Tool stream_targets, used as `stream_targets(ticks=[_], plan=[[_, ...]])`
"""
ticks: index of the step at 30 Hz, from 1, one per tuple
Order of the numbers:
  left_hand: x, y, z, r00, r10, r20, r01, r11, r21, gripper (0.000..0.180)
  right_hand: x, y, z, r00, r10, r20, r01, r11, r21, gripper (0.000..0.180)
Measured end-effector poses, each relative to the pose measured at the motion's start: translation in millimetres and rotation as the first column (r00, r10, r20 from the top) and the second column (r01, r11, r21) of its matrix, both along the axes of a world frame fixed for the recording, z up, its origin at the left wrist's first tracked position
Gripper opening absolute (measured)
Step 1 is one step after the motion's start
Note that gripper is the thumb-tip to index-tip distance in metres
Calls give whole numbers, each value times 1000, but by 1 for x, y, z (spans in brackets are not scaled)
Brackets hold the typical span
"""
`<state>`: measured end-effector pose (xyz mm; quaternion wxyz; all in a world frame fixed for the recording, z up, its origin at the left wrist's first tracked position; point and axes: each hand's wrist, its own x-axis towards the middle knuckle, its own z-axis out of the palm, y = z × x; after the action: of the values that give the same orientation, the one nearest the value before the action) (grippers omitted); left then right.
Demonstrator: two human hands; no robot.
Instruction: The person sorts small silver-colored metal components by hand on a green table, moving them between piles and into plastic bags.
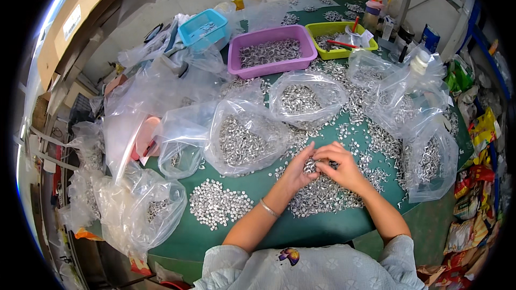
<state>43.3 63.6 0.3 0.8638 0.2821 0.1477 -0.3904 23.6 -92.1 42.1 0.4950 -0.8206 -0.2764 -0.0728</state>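
My left hand (296,171) is cupped, palm up, around several small silvery metal parts (310,166). Over that palm, the bent fingers of my right hand (342,165) pinch together among the parts; what they grip is too small to make out. Both hands are just above a wide pile of loose curved metal parts (325,198) on the green tabletop (258,231). To the left lies a separate pile of small, rounder metal pieces (219,204). Beyond my left hand, a clear plastic bag (244,139) stands open with curved parts inside.
A purple tub (272,70) of metal parts stands at the back, between a blue basket (204,29) and a yellow-green basket (344,53). Another filled bag (306,99) sits before it. More bags (430,166) line the right side. Bottles (372,13) stand at the far right.
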Motion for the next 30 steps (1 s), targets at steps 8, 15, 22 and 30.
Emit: stream_targets(ticks=[8, 15, 22, 30], plan=[[-13, 11, -1, 986, 128, -104, -145, 974, -173, 17, 83, -51, -61, 907, -419, 48, 421, 892, -165, 27], [-56, 33, -8, 950, 272, -155, -294, 944, -147, 25, -7, -33, -43, 1000, -8, -14, -2, 818, -576, 42], [-105, 42, -7, 949, 278, -148, -291, 954, -74, 25, -36, -19, -22, 998, -58, 26, 63, 876, -478, 42], [-146, 36, -6, 946, 268, -185, -284, 956, -68, 29, -36, 43, -40, 972, 212, 100, -111, 793, -599, 50]])
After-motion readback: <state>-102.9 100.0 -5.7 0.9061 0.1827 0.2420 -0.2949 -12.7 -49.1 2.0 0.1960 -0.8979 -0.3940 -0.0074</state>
